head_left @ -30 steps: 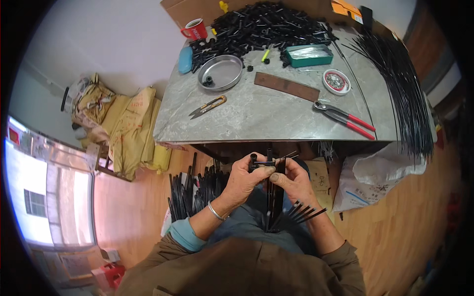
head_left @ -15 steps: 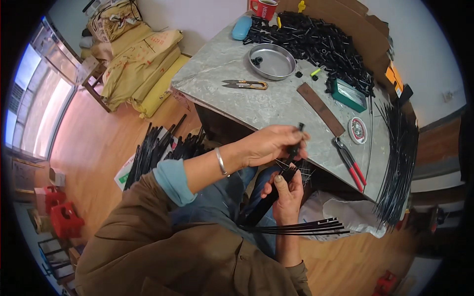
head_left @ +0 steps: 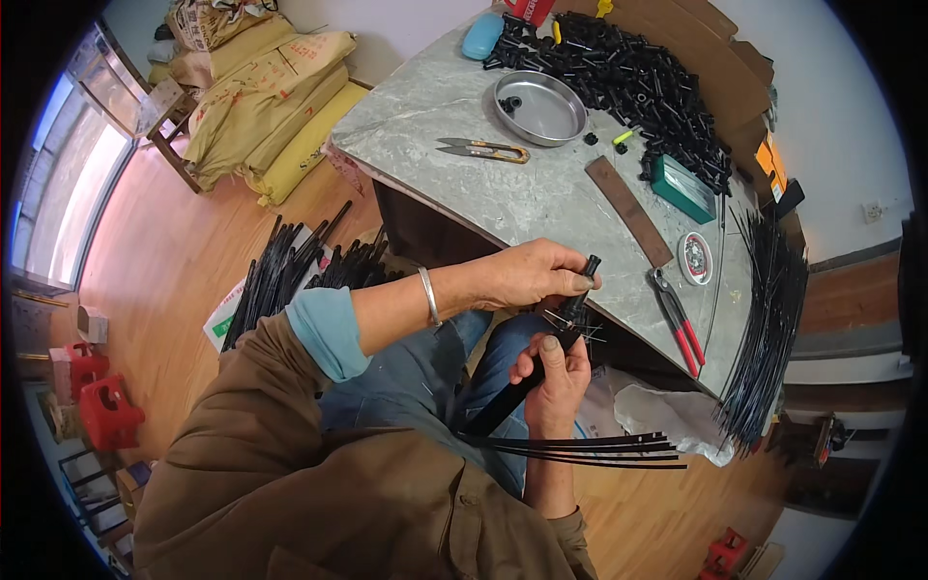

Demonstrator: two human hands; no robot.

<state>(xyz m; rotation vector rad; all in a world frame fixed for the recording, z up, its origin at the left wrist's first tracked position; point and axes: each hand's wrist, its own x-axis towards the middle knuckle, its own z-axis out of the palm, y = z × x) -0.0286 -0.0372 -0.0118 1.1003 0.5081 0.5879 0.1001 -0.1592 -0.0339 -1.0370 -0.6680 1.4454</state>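
My left hand [head_left: 532, 275], a silver bangle on its wrist, pinches a black tubular plastic fitting [head_left: 592, 266] with a flared top end. Just below it, my right hand [head_left: 558, 387] closes around a bundle of black rods [head_left: 493, 411], the thumb lying along its upper end. Thin metal wires [head_left: 570, 324] stick out sideways between the two hands, where the fitting meets the bundle. Whether the fitting sits on the rods or only touches them is hidden by the fingers. Several black rods [head_left: 590, 447] fan out to the right across my right forearm.
On the grey table [head_left: 416, 116] lie thread snips [head_left: 483, 150], a round metal tray [head_left: 541, 135], a heap of black fittings [head_left: 628, 77], a brown strip [head_left: 628, 213], a green box [head_left: 684, 190], red-handled pliers [head_left: 680, 324] and thin black rods [head_left: 768, 329]. Black tubes [head_left: 280, 275] stand at left.
My left hand has turned and lowered slightly, and the fitting stands more clearly above its fingertips. My right hand keeps its grip on the rods. The view has shifted a little.
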